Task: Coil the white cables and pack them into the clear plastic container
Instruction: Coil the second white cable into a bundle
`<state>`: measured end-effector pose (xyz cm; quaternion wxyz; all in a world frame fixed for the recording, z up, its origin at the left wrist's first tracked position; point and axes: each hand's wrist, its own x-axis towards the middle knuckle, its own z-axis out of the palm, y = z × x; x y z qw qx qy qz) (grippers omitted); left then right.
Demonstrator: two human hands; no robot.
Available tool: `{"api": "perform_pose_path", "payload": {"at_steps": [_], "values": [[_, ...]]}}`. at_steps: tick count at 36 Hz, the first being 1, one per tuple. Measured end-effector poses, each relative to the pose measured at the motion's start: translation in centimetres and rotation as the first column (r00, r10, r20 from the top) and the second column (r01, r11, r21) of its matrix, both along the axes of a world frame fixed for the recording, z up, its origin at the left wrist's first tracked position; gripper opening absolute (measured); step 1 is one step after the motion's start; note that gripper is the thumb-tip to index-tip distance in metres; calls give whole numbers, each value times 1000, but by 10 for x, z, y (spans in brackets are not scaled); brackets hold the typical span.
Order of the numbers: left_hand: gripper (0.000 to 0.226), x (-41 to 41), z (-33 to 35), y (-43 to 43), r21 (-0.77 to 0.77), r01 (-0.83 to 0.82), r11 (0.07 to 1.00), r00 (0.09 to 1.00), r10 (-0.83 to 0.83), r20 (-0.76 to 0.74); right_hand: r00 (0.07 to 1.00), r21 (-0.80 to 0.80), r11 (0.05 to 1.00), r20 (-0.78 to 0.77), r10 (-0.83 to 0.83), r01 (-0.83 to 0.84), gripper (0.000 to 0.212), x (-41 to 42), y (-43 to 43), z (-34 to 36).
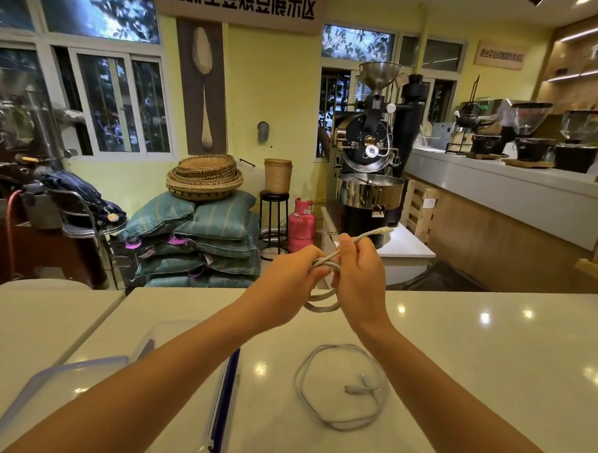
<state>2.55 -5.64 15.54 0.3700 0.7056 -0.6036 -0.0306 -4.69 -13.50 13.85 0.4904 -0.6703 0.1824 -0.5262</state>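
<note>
Head view shows a white cable [324, 262], looped with its plug end poking up, above the desk [490, 354], left hand [288, 272] and right hand [362, 273] each keeping a tight grip on it, a second cable [354, 388] loosely coiled on the desk below.

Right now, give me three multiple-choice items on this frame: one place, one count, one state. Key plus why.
1. Where does the loose cable lie?
A) on the counter, right of the container
B) in the container
C) on the floor

2. How many white cables show?
A) one
B) two
C) four

3. How is the held cable?
A) flat on the counter
B) hanging from one hand
C) gripped in both hands, partly looped

Key:
1 A, it lies on bare counter beside the container.
2 B, one is held and one is lying.
3 C, the left hand and right hand both grip it, with loops hanging below.
</note>
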Motion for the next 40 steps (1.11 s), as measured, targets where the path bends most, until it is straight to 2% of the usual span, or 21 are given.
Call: {"api": "perform_pose_path", "payload": {"at_steps": [4,7,11,13,15,17,20,25,28,32,37,40], "values": [[27,1,-6,-1,-28,-82,996,987,85,139,999,69,997,-9,33,-32,31,-1,0,0],[28,5,-10,-2,7,-137,990,958,131,253,999,136,990,-32,40,-35,28,-1,-1,0],[16,9,-14,0,97,-151,984,934,110,341,996,263,963,-45,72,-57,16,-1,-4,0],[11,12,-15,2,123,-136,983,931,85,355,991,257,963,-81,102,-78,13,-1,-5,0],[11,15,-15,3,143,-121,982,938,66,339,980,193,976,-143,135,-106,11,-1,-5,-1],[12,17,-15,3,159,-114,981,946,58,319,964,140,983,-221,149,-120,18,-1,-4,-2],[12,22,-13,2,150,-107,983,961,63,268,939,145,978,-289,185,-148,27,0,-3,0],[12,32,-13,2,145,-141,979,967,105,230,895,301,900,-219,388,-316,25,-4,-1,4],[13,37,-15,2,154,-164,974,969,129,211,852,315,861,-220,476,-399,22,-5,-1,2],[34,37,-14,1,149,-152,977,988,144,60,866,263,877,-202,457,-402,29,-4,1,-2],[12,33,-13,4,185,-169,968,986,165,36,887,288,868,-105,449,-405,35,-1,1,-7],[19,32,-14,3,181,-161,970,987,157,36,892,313,858,-67,447,-407,35,-1,3,-8]]}}
